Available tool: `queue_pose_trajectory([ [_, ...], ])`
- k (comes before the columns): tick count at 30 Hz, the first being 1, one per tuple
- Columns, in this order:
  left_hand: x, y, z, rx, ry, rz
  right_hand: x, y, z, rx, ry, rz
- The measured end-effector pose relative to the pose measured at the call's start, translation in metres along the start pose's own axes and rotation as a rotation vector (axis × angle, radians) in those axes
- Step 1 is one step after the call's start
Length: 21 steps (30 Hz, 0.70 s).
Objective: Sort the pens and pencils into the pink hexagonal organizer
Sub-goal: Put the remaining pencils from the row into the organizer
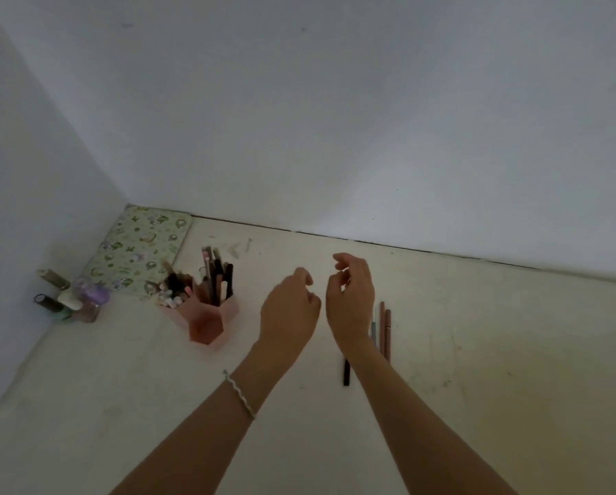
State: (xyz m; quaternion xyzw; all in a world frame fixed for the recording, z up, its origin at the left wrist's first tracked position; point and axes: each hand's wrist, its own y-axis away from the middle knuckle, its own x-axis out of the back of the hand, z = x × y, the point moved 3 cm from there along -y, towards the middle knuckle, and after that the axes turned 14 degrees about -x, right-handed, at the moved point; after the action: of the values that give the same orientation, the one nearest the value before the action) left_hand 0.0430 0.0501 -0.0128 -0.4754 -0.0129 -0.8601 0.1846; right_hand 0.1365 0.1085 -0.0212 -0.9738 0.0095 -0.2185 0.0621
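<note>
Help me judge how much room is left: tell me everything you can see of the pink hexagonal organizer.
The pink hexagonal organizer looks like plastic: a cluster of joined hexagonal tubes of differing heights, standing upright on the cream table. The rear tubes are packed with dark and pink pens and pencils; the shorter front tube looks empty. It sits left of the left hand, which does not touch it.

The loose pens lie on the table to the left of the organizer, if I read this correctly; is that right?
Not quite: the head view shows the loose pens lying on the table to the right of the organizer, not the left.
</note>
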Motion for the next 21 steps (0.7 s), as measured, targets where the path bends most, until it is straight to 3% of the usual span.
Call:
queue_pose_trajectory([
  [4,-0.076,0.012,0.029,0.042,-0.034,-0.295,0.047,-0.02,0.035,-0.179,0.006,0.054],
  [9,-0.12,0.025,0.043,0.038,-0.097,-0.405,0.086,-0.028,0.069,-0.27,0.049,0.092],
  [12,-0.113,0.018,0.042,0.078,0.01,-0.366,0.097,-0.031,0.087,-0.327,0.056,0.109],
  [14,-0.095,0.006,0.049,0.082,0.165,-0.225,0.1,-0.032,0.099,-0.381,0.119,0.109],
  [18,-0.059,-0.022,0.07,-0.072,0.284,0.012,0.09,-0.029,0.125,-0.555,0.356,-0.079],
  [21,-0.045,-0.031,0.072,-0.083,0.326,0.064,0.077,-0.019,0.132,-0.511,0.53,-0.168],
])
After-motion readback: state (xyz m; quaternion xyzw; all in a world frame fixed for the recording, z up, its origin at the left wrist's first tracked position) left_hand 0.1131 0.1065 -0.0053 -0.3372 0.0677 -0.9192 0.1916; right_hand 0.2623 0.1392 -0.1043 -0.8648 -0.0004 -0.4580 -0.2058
